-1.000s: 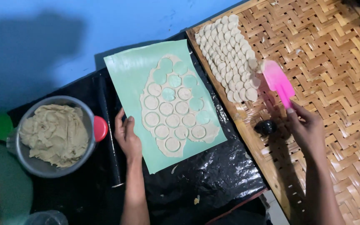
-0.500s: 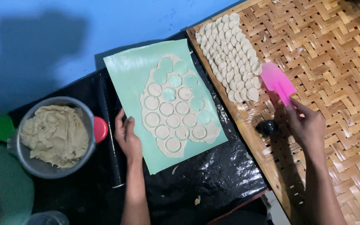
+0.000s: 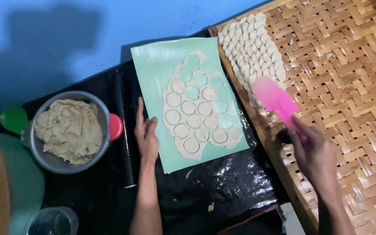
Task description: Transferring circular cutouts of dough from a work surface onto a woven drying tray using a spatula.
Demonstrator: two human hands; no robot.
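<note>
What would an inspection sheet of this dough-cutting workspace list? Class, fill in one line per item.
Surface: black plastic sheet beside a woven bamboo tray.
Job's things: green mat bearing rolled dough with cut rounds; dough discs overlapped on the tray.
Clutter: bowl of dough, black rolling pin, glass.
Grippers: left hand on the mat edge; right hand holds a pink spatula.
Cables: nothing seen.
Surroundings: blue floor.

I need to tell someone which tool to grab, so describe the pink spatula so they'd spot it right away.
Find the big woven bamboo tray on the right side. At its left edge, beside the rows of overlapping cut dough rounds, the right hand holds the pink spatula. It is the only bright pink, flat, paddle-shaped thing among pale dough and tan weave.
</note>
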